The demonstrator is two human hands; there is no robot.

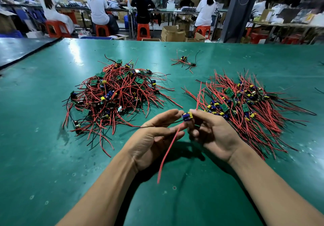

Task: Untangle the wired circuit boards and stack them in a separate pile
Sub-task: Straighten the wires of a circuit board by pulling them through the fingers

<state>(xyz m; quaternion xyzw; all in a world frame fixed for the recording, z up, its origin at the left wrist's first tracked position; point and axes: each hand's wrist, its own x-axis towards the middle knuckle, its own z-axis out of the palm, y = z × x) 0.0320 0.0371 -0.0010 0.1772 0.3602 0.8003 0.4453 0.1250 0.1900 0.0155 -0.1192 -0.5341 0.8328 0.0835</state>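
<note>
One board [187,116] pinched in right hand [213,131] | left hand [154,136] loose on its wires [168,148] | about half sorted, right pile [245,103] | left pile [114,94] tangled

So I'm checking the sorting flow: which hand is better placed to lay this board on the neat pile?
Right hand: it pinches the board and sits beside the neat pile; the left hand is farther from it.

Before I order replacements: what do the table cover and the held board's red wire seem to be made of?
Table cover: probably a rubber or vinyl mat, green, semi-gloss; it mirrors the lights and shows scuffs. Red wire: flexible plastic or silicone insulation, smooth; it droops in a soft curve.
</note>
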